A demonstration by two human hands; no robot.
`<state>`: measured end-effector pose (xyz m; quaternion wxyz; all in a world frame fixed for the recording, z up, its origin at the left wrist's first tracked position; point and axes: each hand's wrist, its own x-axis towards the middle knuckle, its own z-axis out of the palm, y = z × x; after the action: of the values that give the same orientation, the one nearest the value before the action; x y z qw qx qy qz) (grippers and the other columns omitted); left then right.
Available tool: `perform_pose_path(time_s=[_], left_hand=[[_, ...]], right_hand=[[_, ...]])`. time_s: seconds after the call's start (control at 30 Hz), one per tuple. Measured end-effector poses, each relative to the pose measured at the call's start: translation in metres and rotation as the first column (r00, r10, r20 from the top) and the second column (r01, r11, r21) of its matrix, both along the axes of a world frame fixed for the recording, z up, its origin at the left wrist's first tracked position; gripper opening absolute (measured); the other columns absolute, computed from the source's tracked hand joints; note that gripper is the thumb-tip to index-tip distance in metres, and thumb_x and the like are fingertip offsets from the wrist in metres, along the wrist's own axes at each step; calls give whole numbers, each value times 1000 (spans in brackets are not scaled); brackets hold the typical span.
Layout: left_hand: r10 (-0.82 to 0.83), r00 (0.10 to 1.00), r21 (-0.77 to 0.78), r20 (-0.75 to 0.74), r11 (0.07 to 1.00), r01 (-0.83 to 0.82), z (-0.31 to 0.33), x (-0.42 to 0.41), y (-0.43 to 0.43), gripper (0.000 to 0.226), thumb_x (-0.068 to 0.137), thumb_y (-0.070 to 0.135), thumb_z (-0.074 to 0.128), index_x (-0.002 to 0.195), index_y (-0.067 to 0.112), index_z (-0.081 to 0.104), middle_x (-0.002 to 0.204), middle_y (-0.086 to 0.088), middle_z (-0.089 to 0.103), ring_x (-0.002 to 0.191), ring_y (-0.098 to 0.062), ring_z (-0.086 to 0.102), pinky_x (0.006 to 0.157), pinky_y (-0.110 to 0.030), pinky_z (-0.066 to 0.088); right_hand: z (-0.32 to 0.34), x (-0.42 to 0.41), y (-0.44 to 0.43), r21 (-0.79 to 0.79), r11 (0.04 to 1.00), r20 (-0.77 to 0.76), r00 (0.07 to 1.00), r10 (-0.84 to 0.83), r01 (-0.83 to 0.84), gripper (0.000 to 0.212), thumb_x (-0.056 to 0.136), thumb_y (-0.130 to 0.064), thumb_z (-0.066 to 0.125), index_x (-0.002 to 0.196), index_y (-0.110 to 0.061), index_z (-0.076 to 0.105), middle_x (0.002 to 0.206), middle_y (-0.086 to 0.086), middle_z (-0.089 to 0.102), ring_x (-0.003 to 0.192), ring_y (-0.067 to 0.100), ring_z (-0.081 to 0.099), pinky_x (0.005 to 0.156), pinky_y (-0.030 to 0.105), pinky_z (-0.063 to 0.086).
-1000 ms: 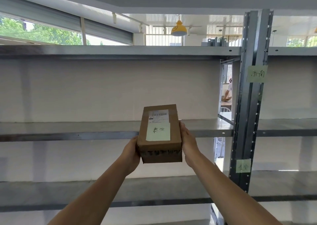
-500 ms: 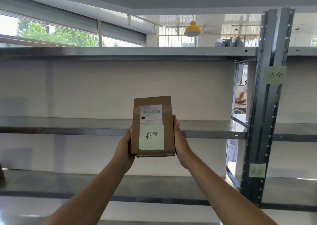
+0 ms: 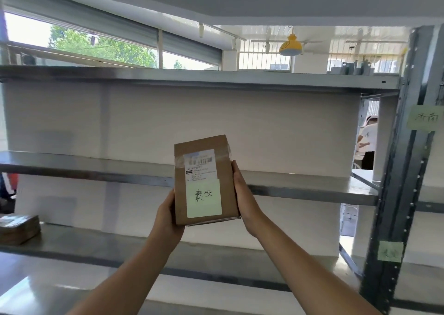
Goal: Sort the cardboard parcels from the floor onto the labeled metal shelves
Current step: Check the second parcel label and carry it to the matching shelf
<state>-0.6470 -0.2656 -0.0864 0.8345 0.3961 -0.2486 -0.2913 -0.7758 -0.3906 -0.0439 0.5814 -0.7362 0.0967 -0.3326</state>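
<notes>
I hold a small brown cardboard parcel [image 3: 225, 170] upright in front of the metal shelves. It carries a white barcode label and a pale green note with handwritten characters. My left hand [image 3: 168, 216] grips its left lower side and my right hand [image 3: 245, 194] presses its right side. Behind it runs the middle shelf [image 3: 96, 168], with the top shelf [image 3: 192, 79] above and a lower shelf [image 3: 216, 252] below. Two green paper labels are stuck on the dark upright post [image 3: 403, 170]: one high [image 3: 424, 121], one low [image 3: 390, 251].
Another flat brown parcel [image 3: 18, 228] lies at the left end of the lower shelf. A person in white [image 3: 367, 141] stands beyond the gap beside the post. A white wall backs the shelves. Windows and a yellow lamp [image 3: 290, 46] are above.
The view has swung left, so the post sits further right and the parcel on the lower shelf came into sight. The held parcel now stands more upright, tilted slightly, its label facing me.
</notes>
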Motion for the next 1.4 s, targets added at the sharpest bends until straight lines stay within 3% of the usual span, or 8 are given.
perform_pose_path(time_s=[0.13,0.3,0.43,0.57,0.73,0.9,1.17,1.4], left_hand=[[82,997,-9,6,997,-82,4,44,59,36,105,28,37,121,16,67,114,-10,76,95,-25,75,66,-34,62],[230,973,29,23,973,-230,11,104,151,36,105,30,38,119,13,67,107,-10,78,90,-23,76,71,-36,60],[345,937,74,51,935,-348,11,142,233,34,106,29,39,113,13,68,98,-7,79,87,-21,77,74,-35,55],[433,899,85,71,895,-438,2,177,310,37,104,32,42,130,15,64,116,-9,75,102,-26,74,75,-35,58],[514,850,94,115,846,-524,-7,197,381,39,106,23,39,91,23,74,91,-2,79,85,-19,76,69,-32,59],[608,791,118,64,783,-611,-22,222,450,33,104,32,41,123,13,60,128,-22,66,116,-34,66,81,-39,59],[737,669,149,97,654,-742,-36,262,532,39,106,34,36,128,20,64,115,-8,75,97,-21,74,62,-27,58],[858,509,181,64,492,-852,-29,316,584,39,104,38,42,133,23,63,120,-6,74,107,-24,72,83,-38,54]], right_hand=[[1,56,48,10,996,8,996,88,-88,51,99,-64,19,150,-56,20,152,-23,41,135,-2,43,112,35,39],[0,135,125,64,974,24,976,217,-218,45,102,-59,19,146,-57,28,134,-33,52,113,-17,55,86,10,47],[-5,195,198,89,952,33,956,292,-294,51,98,-67,25,145,-52,37,138,-17,59,122,2,60,101,29,48],[-9,239,266,144,907,14,917,399,-397,55,96,-72,25,137,-47,53,129,-11,67,118,9,64,106,38,46],[-20,279,337,219,818,36,843,537,-531,57,100,-64,26,137,-34,57,124,-3,71,113,15,68,84,22,56],[-35,325,397,263,751,34,784,620,-606,55,100,-63,25,131,-35,61,119,-2,73,111,19,69,92,36,55],[-55,414,478,262,677,68,713,698,-687,41,104,-51,29,140,-45,48,128,-3,68,114,15,66,87,26,58],[-67,506,541,313,517,114,571,813,-797,37,107,-39,28,139,-49,46,128,-9,68,117,15,65,100,43,53]])
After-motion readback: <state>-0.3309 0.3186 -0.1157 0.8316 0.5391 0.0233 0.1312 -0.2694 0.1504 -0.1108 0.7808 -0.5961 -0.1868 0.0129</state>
